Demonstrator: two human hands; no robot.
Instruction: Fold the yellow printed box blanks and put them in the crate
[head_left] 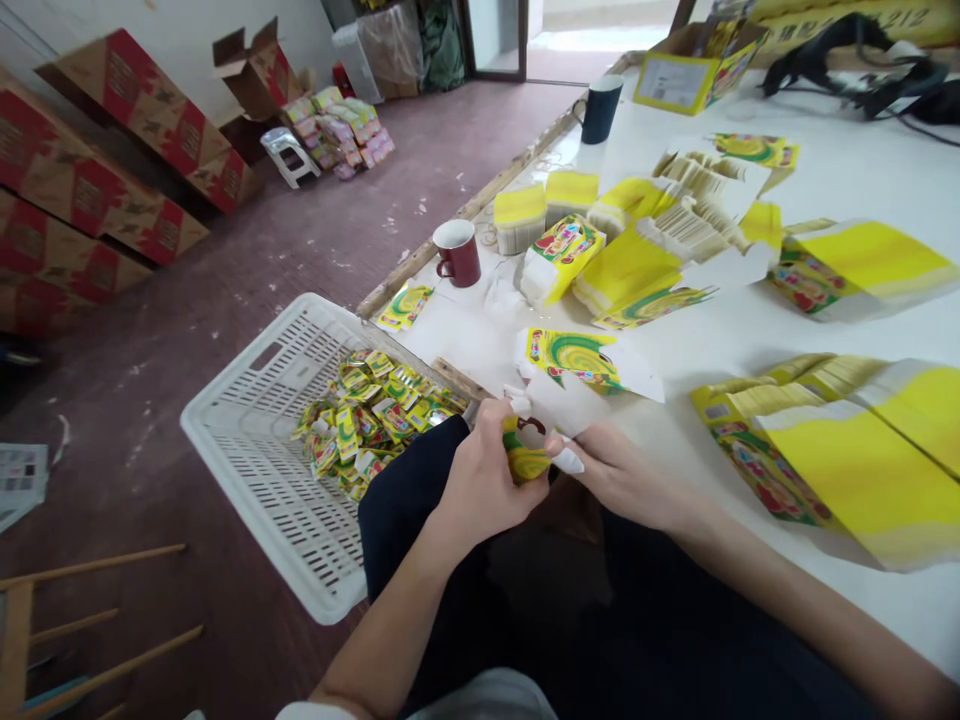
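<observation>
My left hand [484,480] is closed round a small yellow and green printed carton [525,458] held over my lap at the table's edge. My right hand [619,472] pinches the same carton from the right, fingertips on its flap. Just beyond them a flat printed carton blank [581,358] lies on the white table [825,170]. To my left a white plastic basket [262,470] on the floor holds several folded small cartons [367,420].
Stacks of flat yellow blanks [637,260] and bigger yellow sheets [847,450] cover the table. A red mug [459,252] and a dark cup [601,108] stand near its left edge. Red-printed cardboard boxes [112,170] line the far-left wall. Wooden sticks [97,650] lie at lower left.
</observation>
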